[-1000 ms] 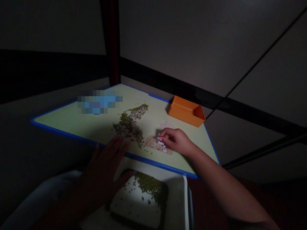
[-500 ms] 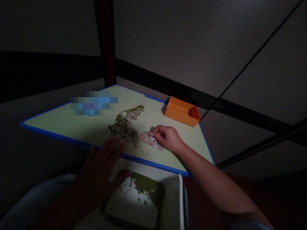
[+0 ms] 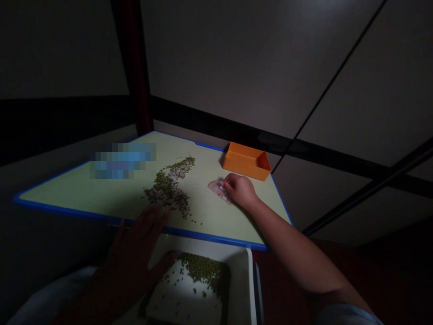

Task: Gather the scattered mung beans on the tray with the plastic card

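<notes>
My right hand [image 3: 241, 190] is closed in a pinch on a clear protractor [image 3: 217, 189] with reddish markings, just above or on the pale board [image 3: 84, 194]; contact is unclear. Left of the protractor lies a loose spread of small green and dark beans [image 3: 169, 185]. My left hand [image 3: 140, 241] is in shadow, fingers apart, its fingertips over the board's near edge close to the beans. Below that edge, a white tub [image 3: 251, 280] has more green beans [image 3: 203, 268] gathered at its far right. My left thumb reaches over this tub.
An orange open box [image 3: 245, 164] stands at the board's far right corner, beyond my right hand. A blurred blue item [image 3: 122, 160] lies on the board's left side. Dark panels [image 3: 223, 67] rise behind the board, whose rim is blue.
My right hand has moved the protractor right and away from the beans, nearer the orange box. My left hand stays about where it was. The camera view has shifted slightly.
</notes>
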Tool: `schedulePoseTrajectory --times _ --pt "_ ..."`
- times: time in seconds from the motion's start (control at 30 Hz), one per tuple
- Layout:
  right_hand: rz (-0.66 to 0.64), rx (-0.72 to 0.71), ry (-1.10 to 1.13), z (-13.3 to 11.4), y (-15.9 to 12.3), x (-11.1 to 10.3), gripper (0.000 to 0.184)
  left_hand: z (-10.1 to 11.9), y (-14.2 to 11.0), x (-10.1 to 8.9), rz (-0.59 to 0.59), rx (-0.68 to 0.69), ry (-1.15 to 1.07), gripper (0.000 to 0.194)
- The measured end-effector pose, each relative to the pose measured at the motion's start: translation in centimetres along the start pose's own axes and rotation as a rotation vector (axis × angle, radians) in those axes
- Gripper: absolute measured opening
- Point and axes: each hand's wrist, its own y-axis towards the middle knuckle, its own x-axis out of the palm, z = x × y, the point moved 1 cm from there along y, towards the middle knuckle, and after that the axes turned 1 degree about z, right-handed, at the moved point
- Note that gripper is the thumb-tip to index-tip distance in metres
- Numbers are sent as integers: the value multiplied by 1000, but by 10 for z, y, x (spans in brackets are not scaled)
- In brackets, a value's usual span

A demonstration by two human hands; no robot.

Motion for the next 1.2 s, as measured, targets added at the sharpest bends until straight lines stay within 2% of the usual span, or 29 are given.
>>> schedulePoseTrajectory --times 0.2,0.27,0.37,0.47,0.53,0.6,0.67,0.8,0.9,1.03,1.2 --pt "143 139 478 22 8 3 27 1 0 -2 -20 1 1 81" --pt "155 146 547 24 8 1 30 3 1 -4 -8 13 18 82" --pt "147 86 567 22 5 -2 29 6 0 -5 41 13 46 86" --pt "122 14 518 14 -1 -2 28 10 -3 -4 95 -38 73 90" --pt "58 -13 520 5 -4 1 28 14 -5 -5 95 -73 89 90" --pt "-76 -49 569 -7 -6 2 30 18 -7 -8 109 -116 102 89" --pt "-209 -126 563 -24 -5 0 28 22 -7 -12 126 -122 96 86" --pt "-268 -397 412 -62 12 -13 18 27 -5 -19 117 -165 68 80" --pt "-365 -629 319 -88 32 -13 14 27 -4 -21 124 -162 57 78" --pt "-454 -727 215 -111 56 6 13 26 -6 -24 124 -154 66 73" --pt "-518 -861 186 -122 67 30 13 26 -7 -27 96 -137 95 68"
